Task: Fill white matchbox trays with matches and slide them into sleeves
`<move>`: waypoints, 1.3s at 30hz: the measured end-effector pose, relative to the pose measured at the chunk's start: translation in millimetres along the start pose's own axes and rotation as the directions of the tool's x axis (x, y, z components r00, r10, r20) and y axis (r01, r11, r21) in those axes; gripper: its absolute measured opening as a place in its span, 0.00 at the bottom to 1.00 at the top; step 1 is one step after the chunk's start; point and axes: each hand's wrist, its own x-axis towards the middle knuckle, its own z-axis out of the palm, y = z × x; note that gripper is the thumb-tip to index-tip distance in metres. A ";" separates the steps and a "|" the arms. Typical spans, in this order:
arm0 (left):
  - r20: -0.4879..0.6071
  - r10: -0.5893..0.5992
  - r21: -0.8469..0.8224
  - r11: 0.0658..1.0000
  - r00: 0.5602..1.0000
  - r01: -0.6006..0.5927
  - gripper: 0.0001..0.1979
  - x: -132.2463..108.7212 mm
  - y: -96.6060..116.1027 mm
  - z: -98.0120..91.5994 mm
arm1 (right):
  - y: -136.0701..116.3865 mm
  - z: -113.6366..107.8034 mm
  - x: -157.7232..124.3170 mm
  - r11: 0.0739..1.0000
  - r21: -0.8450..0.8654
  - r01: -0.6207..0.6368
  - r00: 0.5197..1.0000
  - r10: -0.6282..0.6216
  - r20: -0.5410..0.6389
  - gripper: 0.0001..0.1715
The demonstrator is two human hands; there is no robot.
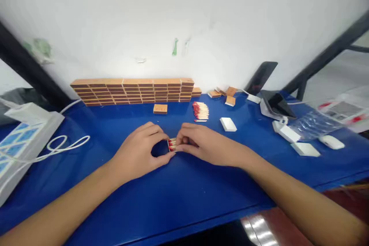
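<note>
My left hand (142, 148) and my right hand (201, 144) meet at the middle of the blue table (178, 192). Between their fingertips sits a small bundle of red-tipped matches (172, 145), apparently in a little box tray, pinched from both sides. Both hands have fingers curled around it. A loose pile of red-tipped matches (200, 110) lies further back. A single closed matchbox (160, 108) rests behind my left hand. A white inner tray (228, 124) lies to the right of my right hand.
A long stacked wall of matchboxes (132, 91) stands against the white wall. A few loose matchboxes (225, 94) lie at back right. A white power strip with a cord (25, 138) is at left. A phone stand (273, 102), white devices and a plastic bag (314, 123) are at right.
</note>
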 end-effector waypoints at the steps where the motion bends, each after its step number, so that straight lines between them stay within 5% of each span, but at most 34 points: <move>1: 0.003 0.000 0.002 1.000 1.000 0.000 0.12 0.4 0.6 0.0 | -0.2 -2.2 -0.1 1.000 -0.018 0.005 0.999 -0.006 -0.040 0.06; 6: 0.009 0.006 0.006 1.000 1.000 -0.006 0.10 2.1 2.4 0.1 | -1.2 -6.1 0.8 0.997 -0.070 0.015 0.990 -0.024 -0.136 0.03; 16: 0.001 0.014 0.002 1.000 1.000 -0.014 0.11 1.5 1.7 -1.1 | -4.3 -5.7 -0.4 0.990 -0.140 -0.006 0.998 -0.003 -0.062 0.04; 39: 0.006 0.017 0.008 1.000 1.000 -0.017 0.11 2.1 1.3 -0.3 | -4.6 -1.6 2.3 0.984 -0.172 -0.041 0.994 0.023 -0.105 0.06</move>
